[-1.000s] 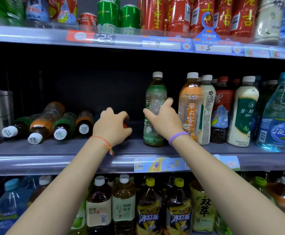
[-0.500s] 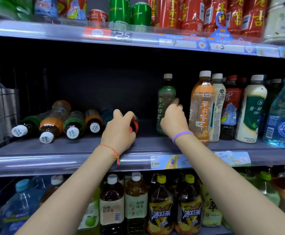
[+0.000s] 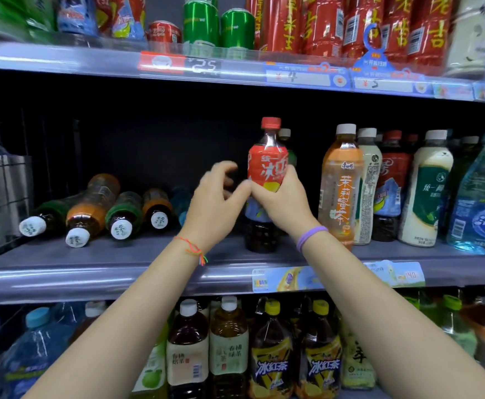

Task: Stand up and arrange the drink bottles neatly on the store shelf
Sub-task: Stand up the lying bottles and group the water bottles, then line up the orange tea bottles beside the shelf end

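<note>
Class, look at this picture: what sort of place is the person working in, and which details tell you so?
Most likely a shop's drinks aisle. Price tags line the shelf edge, rows of bottled teas stand facing out, and canned drinks fill the shelf above.

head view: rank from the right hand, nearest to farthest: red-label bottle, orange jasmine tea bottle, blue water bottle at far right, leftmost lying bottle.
1. Red-label bottle: upright, gripped by the right hand.
2. Orange jasmine tea bottle: upright, just right of the hand.
3. Blue water bottle: upright, far right of the shelf.
4. Leftmost lying bottle: on its side, far left, cap toward the camera.
</note>
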### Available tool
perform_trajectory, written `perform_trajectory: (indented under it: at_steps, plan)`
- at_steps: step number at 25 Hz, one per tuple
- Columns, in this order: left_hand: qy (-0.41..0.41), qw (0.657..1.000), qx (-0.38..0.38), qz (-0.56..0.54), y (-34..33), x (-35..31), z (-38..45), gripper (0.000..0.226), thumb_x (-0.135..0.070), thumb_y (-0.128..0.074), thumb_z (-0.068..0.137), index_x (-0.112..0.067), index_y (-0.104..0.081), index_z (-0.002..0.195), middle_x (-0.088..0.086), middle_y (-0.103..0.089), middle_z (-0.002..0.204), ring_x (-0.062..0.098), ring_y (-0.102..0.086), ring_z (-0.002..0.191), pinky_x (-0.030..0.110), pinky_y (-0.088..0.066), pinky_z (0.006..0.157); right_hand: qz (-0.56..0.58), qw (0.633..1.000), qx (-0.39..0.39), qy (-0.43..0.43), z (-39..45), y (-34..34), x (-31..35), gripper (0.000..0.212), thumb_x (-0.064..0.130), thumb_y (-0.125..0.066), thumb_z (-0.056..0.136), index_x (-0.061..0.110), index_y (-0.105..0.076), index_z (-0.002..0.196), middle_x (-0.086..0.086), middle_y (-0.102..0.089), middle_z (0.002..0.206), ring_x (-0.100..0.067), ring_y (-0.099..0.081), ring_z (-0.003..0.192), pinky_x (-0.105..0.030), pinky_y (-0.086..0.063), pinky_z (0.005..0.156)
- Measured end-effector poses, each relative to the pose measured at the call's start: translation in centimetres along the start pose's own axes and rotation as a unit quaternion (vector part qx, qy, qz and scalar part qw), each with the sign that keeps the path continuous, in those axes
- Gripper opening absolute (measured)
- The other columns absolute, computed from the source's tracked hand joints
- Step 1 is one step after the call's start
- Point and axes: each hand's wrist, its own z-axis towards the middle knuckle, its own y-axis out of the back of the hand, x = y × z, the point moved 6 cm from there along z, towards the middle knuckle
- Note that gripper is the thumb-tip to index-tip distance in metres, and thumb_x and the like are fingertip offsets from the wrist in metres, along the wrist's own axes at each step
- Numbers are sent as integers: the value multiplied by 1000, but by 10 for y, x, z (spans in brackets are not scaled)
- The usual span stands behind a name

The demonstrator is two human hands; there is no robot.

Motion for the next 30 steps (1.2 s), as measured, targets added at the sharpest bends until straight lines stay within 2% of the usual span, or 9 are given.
perform_trajectory:
  at_steps: [3, 7, 10, 14, 16, 18, 23, 27, 30]
  plan:
    - [115, 978, 168, -44, -40, 26, -10, 22, -34, -57, 97, -33, -55, 119, 2, -67, 108, 17, -68, 87, 36, -61, 74, -31, 999, -16, -31, 4, 7, -9, 60, 41, -79, 80, 12, -40, 116, 1, -60, 101, -15, -64, 89, -27, -55, 70]
    - [83, 959, 255, 93, -53, 23, -15, 56, -21, -67, 90, -28, -43, 141, -5, -67, 112, 11, -67, 95, 27, -51, 88, -75, 996, -21, -54, 4, 7, -17, 74, 38, -71, 88, 7, -28, 139, -11, -49, 128, -27, -56, 113, -28, -45, 83]
    - [61, 974, 174, 134, -39, 23, -12, 42, -19, -64, 90, -23, -57, 131, -4, -67, 112, 11, -61, 100, 23, -45, 87, -166, 981, -87, 54, -10, 10, 4, 85, 28, -69, 90, 3, -18, 152, -17, -34, 143, -30, -42, 131, -37, -42, 105]
    - [-8, 938, 18, 345, 24, 42, -5, 34, -27, -63, 87, -20, -63, 120, 10, -59, 115, 31, -51, 112, 40, -42, 93, -245, 894, -181, 329, -49, -12, 57, 48, 10, -61, 85, -3, -51, 131, -24, -48, 132, -38, -46, 126, -47, -39, 108]
    - [41, 875, 17, 482, 61, 62, -4, 38, -33, -62, 87, -18, -61, 122, 15, -55, 120, 36, -47, 114, 43, -40, 91, -263, 897, -59, 351, -46, -52, 66, 27, 8, -55, 85, 4, -62, 111, -16, -58, 112, -35, -56, 105, -47, -47, 93]
    - [56, 826, 52, 558, 79, 77, -3, 35, -35, -57, 89, -20, -60, 120, 14, -56, 124, 35, -45, 119, 42, -37, 93, -309, 916, 128, 223, -32, -96, 46, 22, 13, -50, 89, 12, -64, 106, -13, -59, 105, -34, -58, 98, -46, -49, 86]
    - [4, 811, 177, 558, 88, 100, 1, 37, -35, -55, 89, -34, -55, 125, 2, -60, 125, 28, -39, 129, 46, -29, 103, -406, 847, 343, 30, -23, -164, 11, 46, 16, -51, 94, 20, -50, 139, -15, -54, 133, -32, -54, 119, -29, -41, 96]
    - [-16, 819, 176, 546, 83, 98, 2, 29, -27, -53, 90, -30, -56, 118, 4, -61, 121, 29, -42, 127, 48, -25, 108, -402, 883, 240, 33, -14, -148, 14, 28, 8, -56, 84, 27, -56, 104, -9, -66, 106, -34, -63, 101, -34, -51, 79]
    - [-31, 830, 157, 535, 84, 96, 2, 30, -22, -53, 90, -31, -56, 118, 3, -62, 121, 30, -43, 125, 48, -27, 106, -333, 933, 56, 123, -10, -117, 57, 22, 22, -61, 90, 23, -51, 110, -12, -67, 94, -39, -63, 86, -40, -51, 72]
